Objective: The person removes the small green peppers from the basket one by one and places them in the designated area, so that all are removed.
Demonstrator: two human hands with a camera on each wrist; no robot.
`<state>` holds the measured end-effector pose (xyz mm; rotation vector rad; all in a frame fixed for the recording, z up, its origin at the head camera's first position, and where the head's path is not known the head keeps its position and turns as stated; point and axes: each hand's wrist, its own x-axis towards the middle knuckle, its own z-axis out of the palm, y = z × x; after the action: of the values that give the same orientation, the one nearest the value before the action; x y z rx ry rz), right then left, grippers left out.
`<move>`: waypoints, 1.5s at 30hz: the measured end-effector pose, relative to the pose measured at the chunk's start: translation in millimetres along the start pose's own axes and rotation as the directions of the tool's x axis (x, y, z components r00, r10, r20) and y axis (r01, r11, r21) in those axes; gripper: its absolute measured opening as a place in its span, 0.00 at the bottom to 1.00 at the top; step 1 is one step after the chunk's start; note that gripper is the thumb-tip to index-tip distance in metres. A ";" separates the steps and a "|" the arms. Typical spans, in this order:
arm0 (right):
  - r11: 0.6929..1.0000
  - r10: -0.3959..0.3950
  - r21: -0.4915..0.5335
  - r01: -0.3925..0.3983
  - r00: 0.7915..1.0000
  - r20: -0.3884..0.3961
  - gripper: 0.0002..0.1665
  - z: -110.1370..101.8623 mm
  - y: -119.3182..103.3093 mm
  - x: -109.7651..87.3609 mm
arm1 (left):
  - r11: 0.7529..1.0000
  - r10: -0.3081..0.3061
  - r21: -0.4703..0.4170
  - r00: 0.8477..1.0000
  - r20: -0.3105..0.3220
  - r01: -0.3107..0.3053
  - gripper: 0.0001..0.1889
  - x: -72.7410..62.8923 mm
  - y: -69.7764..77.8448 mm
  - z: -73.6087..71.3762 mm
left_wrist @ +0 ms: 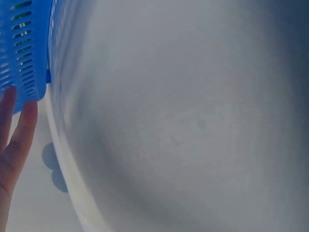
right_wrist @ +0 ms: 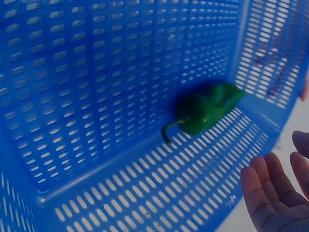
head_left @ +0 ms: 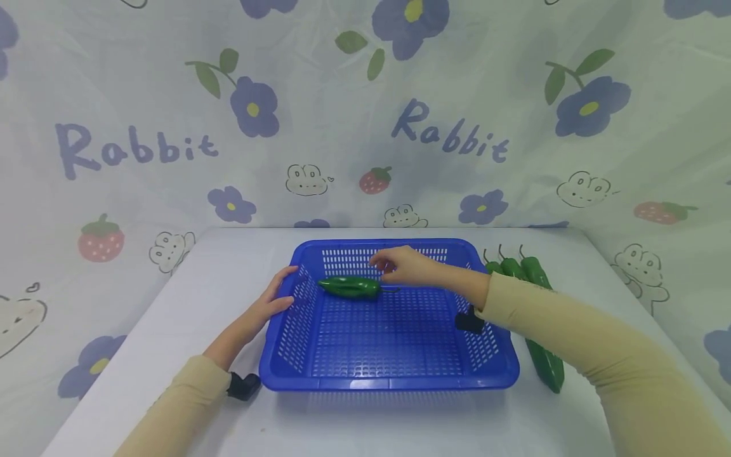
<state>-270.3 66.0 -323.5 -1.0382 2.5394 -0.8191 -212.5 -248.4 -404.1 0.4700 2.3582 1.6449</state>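
Note:
One green pepper (head_left: pixel 351 287) with a thin curved stem lies in the blue plastic basket (head_left: pixel 388 383), toward its back left. My right hand (head_left: pixel 407 266) hovers over the basket just beyond the stem, fingers loosely bent and holding nothing. In the right wrist view a gap shows between that hand (right_wrist: pixel 277 198) and the pepper (right_wrist: pixel 207 107). At the basket's left side, my left hand (head_left: pixel 265 304) rests its fingers against the rim. The left wrist view shows two fairly straight fingers (left_wrist: pixel 18 137) by the slotted wall (left_wrist: pixel 34 29).
Several more long green peppers (head_left: pixel 545 365) lie on the white table right of the basket, partly hidden by my right sleeve (head_left: pixel 548 317). A patterned cloth (head_left: pixel 342 127) hangs behind the table (head_left: pixel 217 285). Each wrist carries a small black device (head_left: pixel 244 386).

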 end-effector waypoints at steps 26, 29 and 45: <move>0.991 0.026 -0.132 -0.027 1.000 -0.013 0.23 42.7 17.1 44.6 | 1.000 0.020 -0.008 1.000 0.002 -0.020 0.34 0.7 -0.8 0.7; 0.991 0.049 -0.124 -0.055 0.998 -0.046 0.24 46.8 15.2 47.5 | 1.000 0.022 -0.011 1.000 0.003 -0.022 0.34 1.1 -1.1 0.9; 0.954 0.298 0.058 -0.295 0.953 -0.059 0.35 65.4 -4.3 40.7 | 1.000 0.014 -0.003 1.000 -0.001 -0.014 0.34 0.9 -3.1 0.0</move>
<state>-267.3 8.6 -374.9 -0.6002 2.6281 -0.8353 -213.6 -249.1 -407.0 0.4863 2.3576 1.6546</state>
